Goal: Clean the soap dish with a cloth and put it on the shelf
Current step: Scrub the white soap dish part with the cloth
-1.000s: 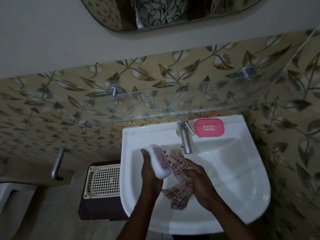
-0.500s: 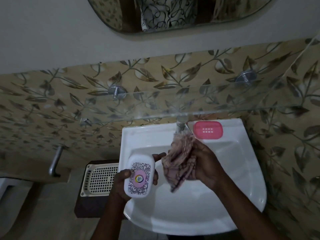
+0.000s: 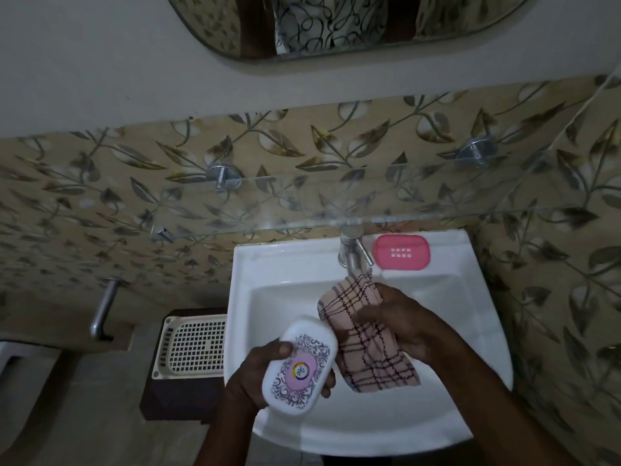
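Here my left hand (image 3: 255, 381) clamps its fingers around the white soap dish (image 3: 300, 364) over the washbasin (image 3: 477, 381); smooth, light plastic, probably slippery. My right hand (image 3: 400, 324) grips the soft checked cloth (image 3: 366, 334).

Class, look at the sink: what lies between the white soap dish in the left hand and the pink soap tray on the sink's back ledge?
In the head view, the checked cloth, gripped by the right hand, lies between the white soap dish and the pink soap tray, with the tap just beyond.

White sink (image 3: 470, 331), steel tap (image 3: 349, 250), oval mirror (image 3: 336, 25), cream perforated tray (image 3: 191, 344)
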{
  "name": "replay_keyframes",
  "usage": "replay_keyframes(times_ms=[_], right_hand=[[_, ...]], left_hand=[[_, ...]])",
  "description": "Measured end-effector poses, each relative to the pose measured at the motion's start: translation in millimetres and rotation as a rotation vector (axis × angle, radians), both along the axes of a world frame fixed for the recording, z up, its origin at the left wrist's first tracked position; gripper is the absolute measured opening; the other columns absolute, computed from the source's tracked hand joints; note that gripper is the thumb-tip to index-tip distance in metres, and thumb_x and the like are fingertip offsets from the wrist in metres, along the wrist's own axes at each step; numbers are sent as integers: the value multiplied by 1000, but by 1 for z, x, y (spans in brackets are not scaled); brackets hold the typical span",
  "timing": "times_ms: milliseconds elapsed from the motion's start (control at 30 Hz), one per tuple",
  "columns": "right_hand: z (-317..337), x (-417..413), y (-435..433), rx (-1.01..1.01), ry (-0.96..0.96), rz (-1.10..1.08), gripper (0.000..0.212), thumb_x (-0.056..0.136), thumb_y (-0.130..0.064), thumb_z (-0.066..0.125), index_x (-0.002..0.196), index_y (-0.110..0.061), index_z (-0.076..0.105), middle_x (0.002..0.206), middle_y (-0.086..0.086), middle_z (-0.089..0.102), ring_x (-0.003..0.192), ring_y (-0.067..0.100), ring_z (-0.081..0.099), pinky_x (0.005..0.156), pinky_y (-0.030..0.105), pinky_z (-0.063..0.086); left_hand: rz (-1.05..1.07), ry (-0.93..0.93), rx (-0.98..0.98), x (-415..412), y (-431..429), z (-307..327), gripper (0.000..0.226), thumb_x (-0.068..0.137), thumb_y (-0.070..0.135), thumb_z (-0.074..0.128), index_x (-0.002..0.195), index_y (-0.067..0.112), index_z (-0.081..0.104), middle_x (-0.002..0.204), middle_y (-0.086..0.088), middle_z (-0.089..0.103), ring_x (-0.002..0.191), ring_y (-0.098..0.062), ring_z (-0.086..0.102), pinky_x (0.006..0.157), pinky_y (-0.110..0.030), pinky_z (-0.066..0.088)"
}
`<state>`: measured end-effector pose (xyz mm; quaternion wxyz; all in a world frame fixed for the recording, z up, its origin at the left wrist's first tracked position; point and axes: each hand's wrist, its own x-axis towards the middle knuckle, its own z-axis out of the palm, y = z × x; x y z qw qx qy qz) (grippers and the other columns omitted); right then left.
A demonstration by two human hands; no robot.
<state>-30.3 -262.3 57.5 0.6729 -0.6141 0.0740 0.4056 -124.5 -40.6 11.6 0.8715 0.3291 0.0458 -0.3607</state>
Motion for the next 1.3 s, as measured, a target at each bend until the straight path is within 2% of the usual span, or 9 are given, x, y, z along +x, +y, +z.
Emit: replay_keyframes(times_ms=[167,233,367,500,700,933,1067,1200,1300], right_hand=[[5,4,-7,40,-251,129,63,80,21,59,127,-21,56,113,5,73,103,22,70,82,38,60],[12,6,-12,107,-397,97,59,79,25,56,115,-22,68,114,-1,73,108,17,68,84,30,58],[11,5,-13,193,-541,88,54,65,38,37,86,2,72,134,7,61,119,32,61,95,49,52],[2,8,-11,73,-476,42,66,70,33,35,120,-3,58,126,5,64,112,31,65,78,46,59],[11,9,-4,-61,-569,52,36,77,27,43,95,0,59,82,3,71,76,15,66,62,25,54],[2,16,11,-116,-453,-181,30,86,20,39,93,-6,53,65,1,71,53,10,62,42,23,46],[-10,14,26,-105,-322,-154,29,89,14,44,99,-8,59,79,11,72,64,20,66,55,29,51],[-16,9,47,50,-161,-178,31,94,-6,43,95,-12,73,95,15,73,83,26,69,77,42,51],[-28,0,61,2,-170,-115,29,102,-23,46,102,-15,74,99,5,78,89,17,74,74,27,56]], left_hand=[[58,-89,-137,0,10,-2,60,90,30,57,135,-9,47,121,-29,62,110,-38,61,98,-42,46],[90,-93,-140,4,16,-1,64,88,29,59,137,-9,43,121,-30,60,109,-39,60,98,-43,46],[111,-104,-154,14,22,1,62,87,28,61,134,-9,47,121,-30,61,109,-40,60,98,-44,46],[160,-97,-121,21,26,0,59,88,27,59,134,-8,48,122,-30,61,111,-39,60,100,-44,45],[324,-4,-159,20,23,-8,58,88,29,57,132,-7,52,119,-29,63,111,-40,59,98,-46,45],[395,88,-153,7,24,-25,75,84,37,58,145,-1,39,124,-21,58,107,-34,58,92,-41,44],[373,14,-151,4,23,-33,59,90,33,55,136,-5,51,126,-23,63,113,-34,61,100,-43,45],[485,164,-12,8,35,-40,68,37,26,94,94,-6,75,85,-25,72,72,-36,70,67,-43,58],[588,222,-28,12,43,-39,67,29,22,94,88,-4,76,80,-22,71,67,-36,68,63,-42,57]])
